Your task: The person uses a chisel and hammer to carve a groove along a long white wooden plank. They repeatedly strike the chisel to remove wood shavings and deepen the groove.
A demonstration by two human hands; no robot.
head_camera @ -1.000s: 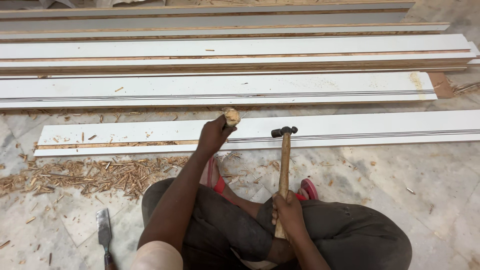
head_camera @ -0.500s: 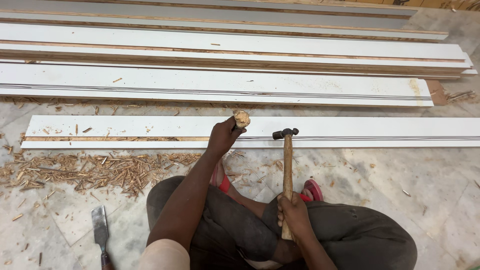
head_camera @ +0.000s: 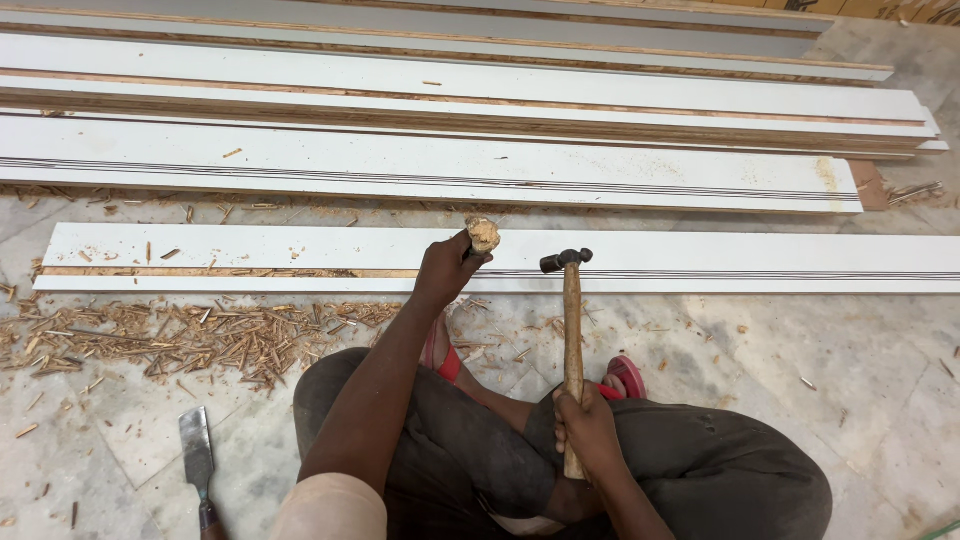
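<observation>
Woodworker's sitting on the stone floor (head_camera: 820,350) here, left hand (head_camera: 445,270) wrapped tight around a chisel with a battered wooden handle (head_camera: 484,235), the grip fully closed on it. The blade is planted on the near white board (head_camera: 700,262), right on the line where the cut channel is stopping. Right hand (head_camera: 585,430) is clamped shut around the hammer (head_camera: 571,330) shaft, gripping low near the end, with the head hovering just beside the chisel handle.

If you ask me, the trick now is keeping the chisel lined up with the dark grooves running along the board, and landing the hammer square on that mushroomed handle top so it isn't glancing off toward the knuckles.

Room-wise, the board's near edge is sitting just in front of the feet in red sandals (head_camera: 625,375), so there isn't much swing space low down. To the right the board is running on uncut with bare floor beside it. Left side is littered with wood shavings (head_camera: 190,335), and a spare chisel (head_camera: 197,462) is lying near the left knee. More white boards (head_camera: 400,165) are stacked behind.
</observation>
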